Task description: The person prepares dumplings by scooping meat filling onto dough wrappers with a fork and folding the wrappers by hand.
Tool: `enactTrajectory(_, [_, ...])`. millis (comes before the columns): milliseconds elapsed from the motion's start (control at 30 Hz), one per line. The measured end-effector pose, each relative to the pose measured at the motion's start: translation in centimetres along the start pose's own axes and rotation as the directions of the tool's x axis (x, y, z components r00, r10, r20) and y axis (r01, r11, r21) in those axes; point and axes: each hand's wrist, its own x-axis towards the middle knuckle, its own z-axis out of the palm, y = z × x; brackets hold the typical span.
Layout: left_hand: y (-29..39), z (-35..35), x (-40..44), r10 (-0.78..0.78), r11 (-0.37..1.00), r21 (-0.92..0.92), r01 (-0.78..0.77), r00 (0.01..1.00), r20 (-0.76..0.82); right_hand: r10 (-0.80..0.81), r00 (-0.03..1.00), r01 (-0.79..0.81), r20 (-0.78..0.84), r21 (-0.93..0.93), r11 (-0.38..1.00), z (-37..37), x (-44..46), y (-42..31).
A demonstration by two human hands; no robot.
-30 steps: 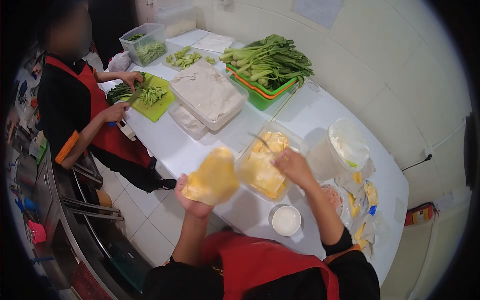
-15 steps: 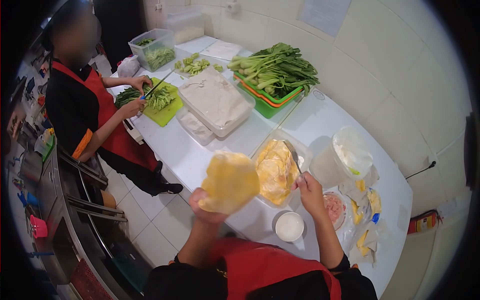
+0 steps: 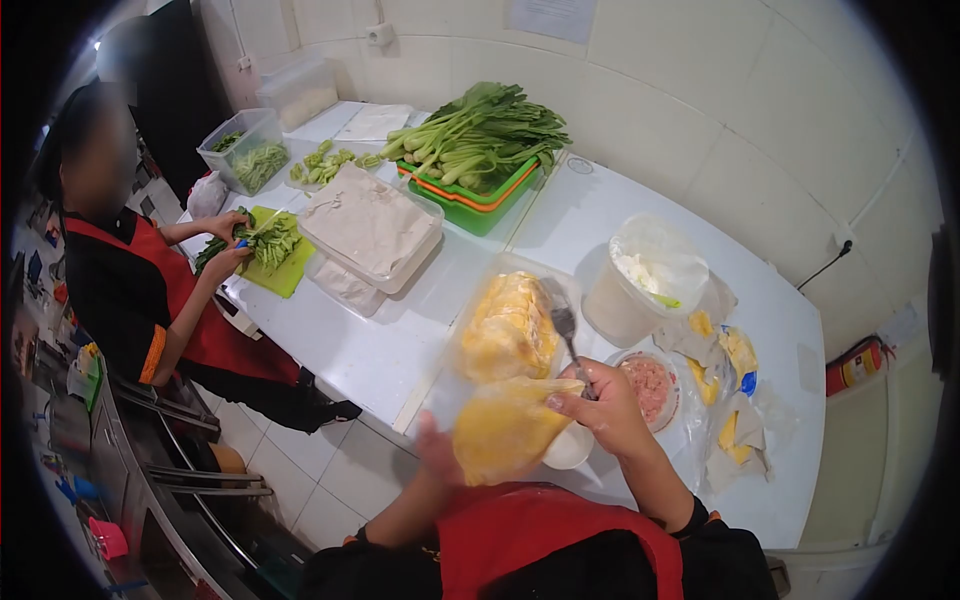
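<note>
My right hand [image 3: 610,405] is closed around the handle of a metal utensil with a broad dark head [image 3: 563,322]; its exact kind is unclear. The thumb and fingers of that hand also pinch one corner of a floppy yellow sheet [image 3: 505,430], which hangs in front of me. Blurred by motion, my left hand [image 3: 437,452] is at the sheet's left edge, and its grip does not show clearly. Just beyond, a stack of similar yellow sheets [image 3: 510,325] lies in a clear shallow container. A white bowl [image 3: 568,450] is partly hidden behind the hanging sheet.
A tub of pink minced filling [image 3: 648,388], a white lined bucket [image 3: 640,285] and torn wrappers [image 3: 738,432] lie to the right. Covered boxes [image 3: 365,225] and leafy greens in crates [image 3: 485,140] stand farther back. At left, a co-worker [image 3: 150,290] handles greens on a green board [image 3: 280,275].
The yellow sheet has moved right and down, and its corner is now in my right hand. The utensil's head has turned to show its broad side. The view has shifted rightward.
</note>
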Motion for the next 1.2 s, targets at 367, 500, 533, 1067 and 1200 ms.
enactTrajectory(367, [0.4,-3.0,-0.1,-0.078,0.997,-0.025,0.074,0.969,-0.235,-0.045,0.954,0.02,-0.296,-0.084,0.996,-3.4,-0.2,3.2])
enactTrajectory(500, [1.2,-2.9,0.0,0.017,1.0,-0.019,-0.022,0.98,-0.2,-0.056,0.925,0.041,-0.377,-0.047,0.998,-7.3,-2.8,3.4])
enactTrajectory(533, [1.2,-2.1,0.3,0.067,0.998,0.034,-0.061,0.968,-0.24,-0.076,0.911,0.028,-0.405,-0.124,0.992,-8.1,-3.7,3.0])
enactTrajectory(1067, [1.2,-5.0,1.7,0.074,0.995,0.093,-0.032,0.869,-0.489,-0.023,0.699,-0.686,-0.715,-0.679,0.264,-7.7,-11.0,9.9])
enactTrajectory(1200, [0.9,-4.8,1.9,0.084,0.995,0.082,-0.052,0.879,-0.469,0.077,0.724,-0.682,-0.686,-0.694,0.229,-7.0,-11.0,10.6])
